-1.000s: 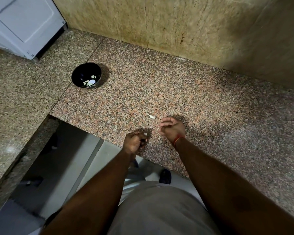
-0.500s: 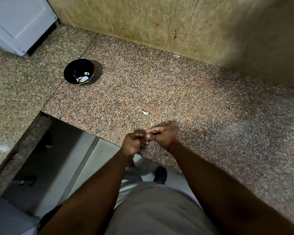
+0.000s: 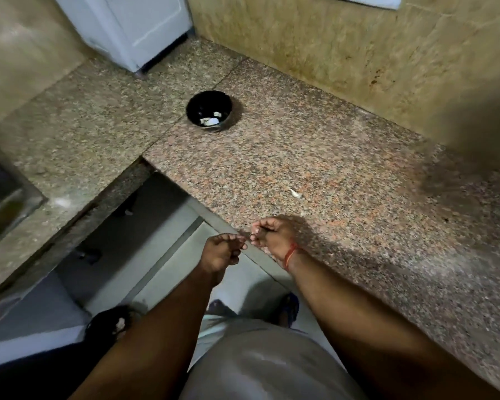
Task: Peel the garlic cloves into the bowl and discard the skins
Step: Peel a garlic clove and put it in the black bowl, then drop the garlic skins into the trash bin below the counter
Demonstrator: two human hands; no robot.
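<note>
My left hand [image 3: 221, 252] and my right hand [image 3: 272, 236] meet fingertip to fingertip at the counter's front edge, pinching a small pale garlic clove [image 3: 250, 232] that the fingers mostly hide. A black bowl [image 3: 195, 106] stands farther back on the granite counter [image 3: 344, 168], with a few peeled white cloves [image 3: 210, 120] inside. One loose garlic clove [image 3: 295, 193] lies on the counter just beyond my right hand.
A white appliance [image 3: 133, 27] stands in the back left corner against the tiled wall [image 3: 358, 47]. A steel sink [image 3: 3, 200] is sunk into the counter at far left. Below the counter edge are the floor and a dark bin [image 3: 110, 324].
The hands have come together from apart and now pinch the clove between them. The view has swung left, bringing the sink and the floor bin into sight.
</note>
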